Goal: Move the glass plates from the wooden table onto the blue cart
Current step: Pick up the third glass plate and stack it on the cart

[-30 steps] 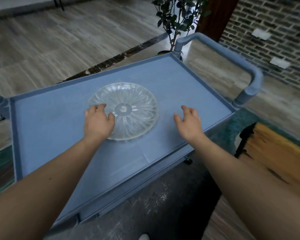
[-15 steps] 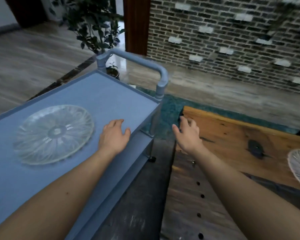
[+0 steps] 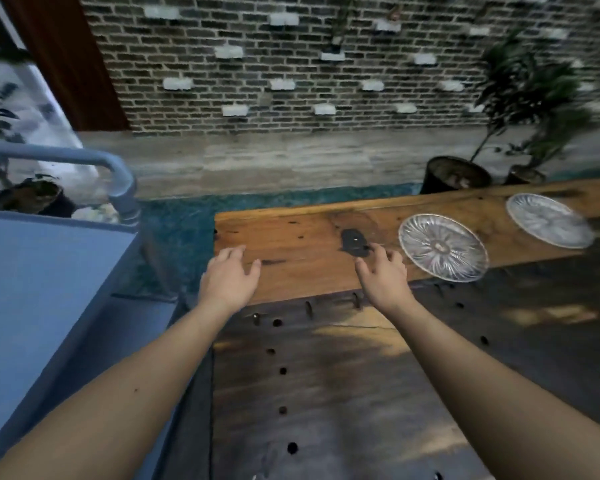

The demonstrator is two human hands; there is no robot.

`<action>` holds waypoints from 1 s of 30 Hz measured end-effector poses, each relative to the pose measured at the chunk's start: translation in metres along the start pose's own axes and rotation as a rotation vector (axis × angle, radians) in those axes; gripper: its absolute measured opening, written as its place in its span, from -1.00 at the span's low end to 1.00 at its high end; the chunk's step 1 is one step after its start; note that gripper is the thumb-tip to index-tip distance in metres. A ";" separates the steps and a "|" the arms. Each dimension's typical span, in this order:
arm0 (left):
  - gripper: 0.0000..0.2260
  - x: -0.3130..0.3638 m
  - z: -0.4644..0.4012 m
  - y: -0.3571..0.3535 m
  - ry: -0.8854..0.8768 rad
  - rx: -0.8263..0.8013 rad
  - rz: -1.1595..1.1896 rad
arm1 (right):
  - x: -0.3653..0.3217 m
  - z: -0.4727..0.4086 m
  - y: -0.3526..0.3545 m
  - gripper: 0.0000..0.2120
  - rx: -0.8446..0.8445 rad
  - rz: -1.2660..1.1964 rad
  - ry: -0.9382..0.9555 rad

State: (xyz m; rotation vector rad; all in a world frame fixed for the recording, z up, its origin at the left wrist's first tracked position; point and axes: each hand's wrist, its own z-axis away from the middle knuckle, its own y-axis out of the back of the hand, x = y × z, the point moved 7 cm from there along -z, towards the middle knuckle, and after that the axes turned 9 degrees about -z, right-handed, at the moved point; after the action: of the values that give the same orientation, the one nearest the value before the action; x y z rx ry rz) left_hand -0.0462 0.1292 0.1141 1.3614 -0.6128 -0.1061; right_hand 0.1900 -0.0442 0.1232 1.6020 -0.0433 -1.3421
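Observation:
Two clear ribbed glass plates lie on the wooden table [image 3: 291, 244]: the nearer plate [image 3: 443, 247] at centre right and a second plate [image 3: 549, 220] further right. My right hand [image 3: 383, 277] hovers open just left of the nearer plate, not touching it. My left hand [image 3: 227, 280] is open over the table's left end, holding nothing. The blue cart [image 3: 32, 271] fills the left edge; only a bare part of its top shows.
The cart's grey-blue handle [image 3: 118, 178] rises at its far right corner. A teal rug [image 3: 181, 220] lies between cart and table. Potted plants [image 3: 454, 174] stand behind the table by a brick wall. A dark slab with holes [image 3: 326, 375] is in front of me.
My view has swung right, from the cart to the table. Both hands left the cart and now reach over the table; the plate on the cart has gone out of view and two table plates appeared.

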 end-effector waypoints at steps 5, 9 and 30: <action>-0.50 0.111 -0.019 -0.054 -0.075 -0.069 -0.018 | 0.087 -0.031 0.073 -0.52 0.081 -0.058 -0.099; -0.51 0.188 -0.030 -0.103 -0.072 -0.106 0.008 | 0.156 -0.067 0.121 -0.52 0.102 -0.092 -0.154; -0.59 0.372 -0.140 -0.306 0.053 -0.307 -0.032 | 0.395 -0.257 0.173 -0.50 0.097 -0.264 -0.436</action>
State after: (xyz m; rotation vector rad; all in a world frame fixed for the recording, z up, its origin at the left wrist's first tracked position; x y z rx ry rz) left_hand 0.4158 0.0278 -0.0529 1.0738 -0.5071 -0.1824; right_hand 0.6269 -0.1937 -0.0726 1.4002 -0.1680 -1.9030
